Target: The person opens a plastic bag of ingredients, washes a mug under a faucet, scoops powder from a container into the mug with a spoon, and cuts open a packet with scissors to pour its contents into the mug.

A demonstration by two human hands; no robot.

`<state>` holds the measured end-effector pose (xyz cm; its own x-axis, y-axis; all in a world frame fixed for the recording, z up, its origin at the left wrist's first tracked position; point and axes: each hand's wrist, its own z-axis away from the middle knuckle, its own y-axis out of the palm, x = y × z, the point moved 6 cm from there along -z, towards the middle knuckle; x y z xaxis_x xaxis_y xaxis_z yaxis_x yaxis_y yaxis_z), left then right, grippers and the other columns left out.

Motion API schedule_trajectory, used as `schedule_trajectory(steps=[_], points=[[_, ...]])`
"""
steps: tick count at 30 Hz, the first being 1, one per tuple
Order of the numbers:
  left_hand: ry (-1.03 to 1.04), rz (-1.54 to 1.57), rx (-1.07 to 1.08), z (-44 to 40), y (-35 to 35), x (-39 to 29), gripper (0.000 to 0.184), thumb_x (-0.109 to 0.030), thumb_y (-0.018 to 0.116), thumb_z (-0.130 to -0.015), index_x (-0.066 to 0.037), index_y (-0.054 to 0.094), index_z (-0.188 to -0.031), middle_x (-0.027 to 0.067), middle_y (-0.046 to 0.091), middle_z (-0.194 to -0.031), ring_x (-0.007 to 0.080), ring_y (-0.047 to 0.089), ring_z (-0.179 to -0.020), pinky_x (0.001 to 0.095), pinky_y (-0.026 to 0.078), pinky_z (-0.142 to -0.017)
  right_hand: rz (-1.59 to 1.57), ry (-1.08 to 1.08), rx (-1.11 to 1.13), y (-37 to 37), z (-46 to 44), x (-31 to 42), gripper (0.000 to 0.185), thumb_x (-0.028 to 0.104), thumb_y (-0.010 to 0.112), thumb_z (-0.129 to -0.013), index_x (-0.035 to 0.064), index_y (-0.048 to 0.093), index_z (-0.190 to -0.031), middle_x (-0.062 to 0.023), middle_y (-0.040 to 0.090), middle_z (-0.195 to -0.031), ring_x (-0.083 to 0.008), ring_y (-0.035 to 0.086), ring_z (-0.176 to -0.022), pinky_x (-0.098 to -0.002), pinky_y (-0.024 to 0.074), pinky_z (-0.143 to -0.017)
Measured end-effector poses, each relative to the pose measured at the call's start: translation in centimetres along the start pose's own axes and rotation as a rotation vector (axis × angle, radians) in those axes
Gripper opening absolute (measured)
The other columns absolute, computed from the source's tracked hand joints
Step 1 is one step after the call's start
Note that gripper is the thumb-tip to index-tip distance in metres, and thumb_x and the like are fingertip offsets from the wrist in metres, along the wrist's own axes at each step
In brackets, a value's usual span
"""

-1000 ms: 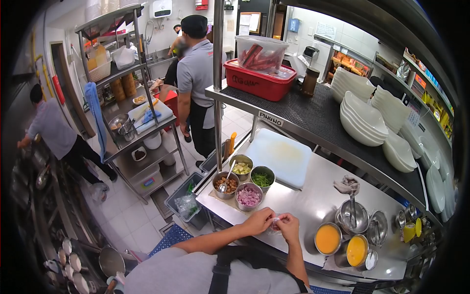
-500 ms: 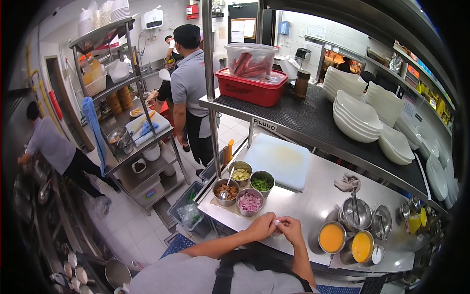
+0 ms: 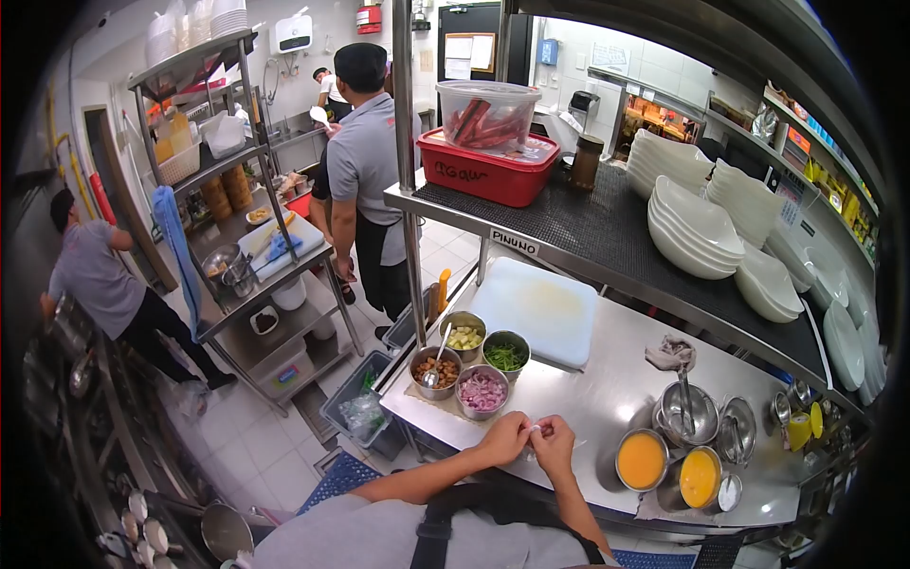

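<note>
My left hand (image 3: 505,438) and my right hand (image 3: 553,444) meet over the front edge of the steel counter (image 3: 607,398). Both are closed, with fingertips pinching a small whitish, see-through piece (image 3: 535,429) that looks like thin plastic. Most of it is hidden by the fingers. Just left of my hands stand metal tubs: chopped red onion (image 3: 482,391), chopped green herbs (image 3: 506,355), pale diced pieces (image 3: 464,337), and browned pieces (image 3: 435,368) with a spoon (image 3: 431,377) in them.
A white cutting board (image 3: 536,311) lies behind the tubs. To the right are two containers of orange-yellow liquid (image 3: 642,461) and a metal bowl (image 3: 697,414). An overhead shelf (image 3: 588,223) carries white bowls (image 3: 692,228) and a red tub (image 3: 483,169). A co-worker (image 3: 365,171) stands beyond.
My right hand has turned slightly inward, and the whitish piece shows less between my fingertips. A co-worker at the left has raised an arm; the nearer one's lowered hand has shifted.
</note>
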<state>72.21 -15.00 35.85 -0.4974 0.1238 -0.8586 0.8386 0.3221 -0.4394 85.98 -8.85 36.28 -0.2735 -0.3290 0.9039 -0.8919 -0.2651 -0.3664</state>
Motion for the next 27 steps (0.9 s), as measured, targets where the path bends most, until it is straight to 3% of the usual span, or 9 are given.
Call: schedule_trajectory(steps=[2,5,12,14,18,21,22,25,27], points=[[-0.048,0.100,0.018,0.1,0.1,0.5,0.013,-0.011,0.061,-0.096,0.002,0.063,-0.095,0.0231,0.066,-0.092,0.0412,0.065,-0.088,0.0476,0.051,-0.078,0.009,-0.032,-0.010,0.4,-0.1,-1.0,0.007,0.004,0.070,-0.086,-0.0015,0.067,-0.089,-0.0049,0.068,-0.073,-0.0097,0.063,-0.064,-0.0268,0.0527,-0.059],[0.064,0.043,-0.014,-0.1,-0.1,0.7,0.014,-0.011,0.061,-0.096,0.002,0.064,-0.098,0.0218,0.067,-0.090,0.0386,0.066,-0.083,0.0454,0.052,-0.076,-0.088,-0.027,-0.023,0.7,-0.2,-2.3,0.008,0.003,0.070,-0.086,-0.0014,0.067,-0.091,-0.0055,0.068,-0.075,-0.0092,0.063,-0.066,-0.0266,0.0527,-0.060],[-0.054,0.250,0.005,0.2,0.0,1.0,0.014,-0.014,0.064,-0.099,0.000,0.066,-0.100,0.0089,0.071,-0.086,0.0147,0.069,-0.078,0.0335,0.055,-0.071,-0.019,0.036,0.115,0.0,-0.5,-2.2,0.012,0.007,0.067,-0.093,-0.0012,0.067,-0.102,-0.0048,0.070,-0.082,-0.0108,0.066,-0.071,-0.0272,0.0553,-0.065],[0.012,0.227,-0.025,-0.1,-0.6,-0.4,0.014,-0.014,0.064,-0.099,0.000,0.066,-0.100,0.0100,0.070,-0.084,0.0158,0.069,-0.076,0.0334,0.055,-0.070,-0.200,0.124,0.125,0.2,-0.7,-2.0,0.013,0.008,0.066,-0.095,-0.0008,0.067,-0.104,-0.0044,0.069,-0.084,-0.0106,0.066,-0.072,-0.0268,0.0553,-0.065],[0.079,-0.061,-0.069,-0.9,0.0,1.9,0.013,-0.012,0.066,-0.096,0.000,0.066,-0.097,0.0136,0.067,-0.078,0.0195,0.065,-0.071,0.0351,0.053,-0.066,-0.097,0.057,0.247,0.2,-0.6,-2.0,0.016,0.004,0.064,-0.096,-0.0011,0.067,-0.110,-0.0067,0.072,-0.085,-0.0105,0.067,-0.073,-0.0278,0.0555,-0.065],[-0.078,0.159,-0.058,-1.2,0.2,2.2,0.012,-0.011,0.064,-0.096,0.000,0.065,-0.092,0.0045,0.064,-0.074,0.0109,0.059,-0.068,0.0308,0.048,-0.061,-0.112,0.033,0.131,-0.7,-0.4,-1.7,0.026,0.002,0.066,-0.090,-0.0014,0.069,-0.116,-0.0124,0.073,-0.093,-0.0163,0.071,-0.080,-0.0311,0.0575,-0.072],[-0.106,0.203,-0.064,-1.3,0.8,3.6,0.018,-0.016,0.069,-0.095,0.001,0.066,-0.091,0.0065,0.067,-0.076,0.0136,0.060,-0.066,0.0331,0.049,-0.060,-0.112,0.016,0.128,-0.8,-0.5,-1.4,0.028,0.002,0.070,-0.087,-0.0019,0.069,-0.115,-0.0123,0.072,-0.096,-0.0166,0.070,-0.082,-0.0303,0.0569,-0.075],[-0.277,0.222,0.087,-1.6,1.1,3.4,0.019,-0.018,0.067,-0.099,-0.002,0.066,-0.090,-0.0002,0.064,-0.077,0.0068,0.055,-0.066,0.0249,0.045,-0.060,-0.126,0.077,0.172,-0.8,-0.6,-0.9,0.032,0.002,0.075,-0.084,-0.0014,0.069,-0.116,-0.0083,0.069,-0.091,-0.0129,0.065,-0.077,-0.0278,0.0554,-0.073],[-0.468,0.483,0.097,-1.4,1.4,3.3,0.020,-0.021,0.068,-0.100,-0.005,0.065,-0.089,-0.0018,0.062,-0.076,0.0069,0.053,-0.064,0.0239,0.043,-0.059,-0.209,0.127,0.188,-0.7,-0.5,-0.6,0.035,0.002,0.076,-0.084,-0.0008,0.069,-0.118,-0.0063,0.067,-0.090,-0.0109,0.063,-0.076,-0.0266,0.0546,-0.071]])
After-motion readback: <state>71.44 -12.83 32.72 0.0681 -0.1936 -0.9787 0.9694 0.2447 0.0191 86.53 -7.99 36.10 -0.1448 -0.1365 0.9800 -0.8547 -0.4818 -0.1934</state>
